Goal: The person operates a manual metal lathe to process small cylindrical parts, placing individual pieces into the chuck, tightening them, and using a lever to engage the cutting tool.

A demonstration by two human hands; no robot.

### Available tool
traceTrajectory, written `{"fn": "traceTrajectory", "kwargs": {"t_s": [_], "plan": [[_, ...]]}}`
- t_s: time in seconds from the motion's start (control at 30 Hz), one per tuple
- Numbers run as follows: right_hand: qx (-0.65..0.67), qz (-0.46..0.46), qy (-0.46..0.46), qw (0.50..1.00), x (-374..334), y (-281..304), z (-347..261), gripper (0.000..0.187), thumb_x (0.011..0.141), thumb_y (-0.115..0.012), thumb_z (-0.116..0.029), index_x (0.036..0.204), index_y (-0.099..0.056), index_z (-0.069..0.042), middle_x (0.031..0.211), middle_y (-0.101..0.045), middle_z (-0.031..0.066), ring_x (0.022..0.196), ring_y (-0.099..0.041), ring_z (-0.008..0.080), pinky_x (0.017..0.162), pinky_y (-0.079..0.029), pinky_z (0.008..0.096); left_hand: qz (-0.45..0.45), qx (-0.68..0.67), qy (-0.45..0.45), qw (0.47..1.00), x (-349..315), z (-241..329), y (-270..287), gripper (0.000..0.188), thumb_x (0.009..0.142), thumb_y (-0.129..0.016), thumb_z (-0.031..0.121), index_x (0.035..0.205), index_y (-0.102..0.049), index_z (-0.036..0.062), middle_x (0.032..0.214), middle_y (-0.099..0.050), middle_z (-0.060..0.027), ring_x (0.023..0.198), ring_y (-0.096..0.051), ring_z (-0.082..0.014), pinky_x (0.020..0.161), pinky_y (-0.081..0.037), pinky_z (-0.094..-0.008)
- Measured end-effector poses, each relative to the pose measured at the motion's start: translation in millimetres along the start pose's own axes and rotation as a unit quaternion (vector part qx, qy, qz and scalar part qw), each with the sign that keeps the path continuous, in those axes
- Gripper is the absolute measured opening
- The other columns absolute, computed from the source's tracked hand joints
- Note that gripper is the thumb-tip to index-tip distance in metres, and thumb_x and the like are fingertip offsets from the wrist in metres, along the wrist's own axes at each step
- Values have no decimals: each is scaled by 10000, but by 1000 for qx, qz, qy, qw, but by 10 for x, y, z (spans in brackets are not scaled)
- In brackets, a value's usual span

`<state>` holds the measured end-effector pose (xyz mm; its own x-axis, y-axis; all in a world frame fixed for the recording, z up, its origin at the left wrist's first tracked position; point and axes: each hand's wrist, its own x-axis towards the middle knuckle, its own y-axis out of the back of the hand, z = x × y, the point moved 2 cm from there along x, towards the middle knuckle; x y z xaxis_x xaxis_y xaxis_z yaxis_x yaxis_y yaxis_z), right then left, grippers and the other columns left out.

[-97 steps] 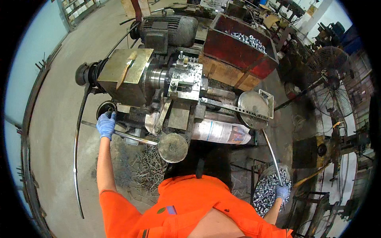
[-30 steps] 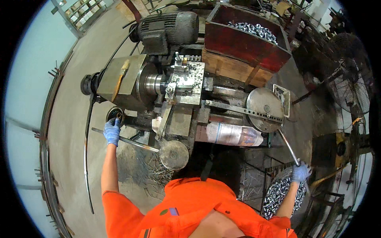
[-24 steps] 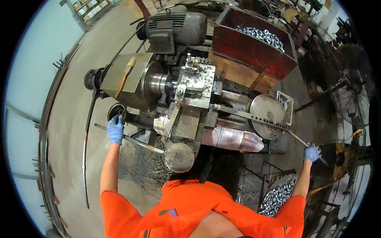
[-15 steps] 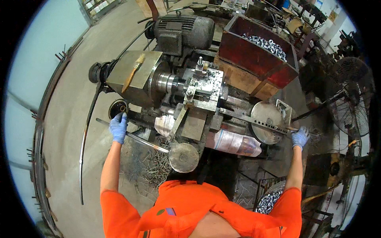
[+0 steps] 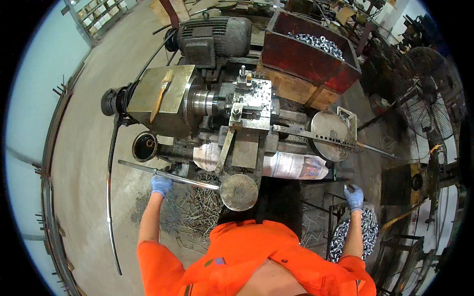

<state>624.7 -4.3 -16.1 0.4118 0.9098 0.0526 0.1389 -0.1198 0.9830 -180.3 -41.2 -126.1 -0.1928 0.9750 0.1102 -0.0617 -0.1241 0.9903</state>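
My left hand [image 5: 161, 184], in a blue glove, is at the long metal lever [image 5: 186, 178], its fingers curled up against the bar. The lever runs to a round metal disc [image 5: 239, 192] at the front of a small lathe. My right hand [image 5: 354, 198], also gloved, is off to the right, above a basket of small metal sleeves [image 5: 368, 229]. Its fingers are bent, with a small pale piece at the tips that I cannot make out. Between my arms stands the lathe's tool carriage [image 5: 252, 101], strewn with chips, facing the spindle chuck [image 5: 203, 102].
A brush [image 5: 161, 96] lies on the headstock cover. Behind are a motor [image 5: 215, 37] and a red bin [image 5: 306, 59] of metal parts. A perforated arm [image 5: 321, 136] and rod extend right. Metal shavings [image 5: 200, 202] litter the floor. A fan [image 5: 427, 93] stands right.
My right hand has left the rod at the far right and come down and inward, over the basket. My left hand has slid lower along the lever. The view has shifted slightly.
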Motion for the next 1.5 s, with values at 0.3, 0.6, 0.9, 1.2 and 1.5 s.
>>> {"fn": "traceTrajectory", "kwargs": {"t_s": [0.3,0.6,0.9,1.2,1.5], "plan": [[121,-64,33,990,-349,-127,-285,346,708,-721,-314,824,-674,8,837,-666,183,792,-645,310,743,-499,353,5,-109,310,944,-265,319,-810,438,849,-443,470,927,-674,108,874,-664,-152,815,-625,-349,709,-477,-441],[122,51,136,982,-199,632,-875,278,705,-737,-255,823,-682,-9,808,-667,162,754,-647,288,719,-499,340,-171,59,104,978,-7,239,-131,325,798,-504,379,936,-679,143,953,-656,-145,896,-628,-330,745,-494,-446],[251,14,399,882,-23,1514,-3270,261,732,-719,-272,860,-690,-47,794,-667,126,715,-639,261,670,-492,339,-153,-266,223,925,-197,-315,663,415,835,-572,395,1080,-618,63,965,-653,-164,882,-626,-303,795,-476,-376],[5,-5,609,793,-373,1194,-5484,479,718,-591,-550,809,-707,-94,890,-636,118,897,-561,303,835,-414,391,158,-145,386,897,-1089,-1650,2555,380,875,-515,433,953,-643,84,785,-645,-156,670,-621,-243,623,-475,-372],[-49,-41,621,781,-352,961,-5638,508,763,-529,-543,844,-684,-65,812,-654,156,845,-580,312,842,-394,392,101,44,406,907,-1187,252,2361,447,802,-540,513,796,-607,71,769,-638,-176,716,-615,-368,649,-469,-466]]}}
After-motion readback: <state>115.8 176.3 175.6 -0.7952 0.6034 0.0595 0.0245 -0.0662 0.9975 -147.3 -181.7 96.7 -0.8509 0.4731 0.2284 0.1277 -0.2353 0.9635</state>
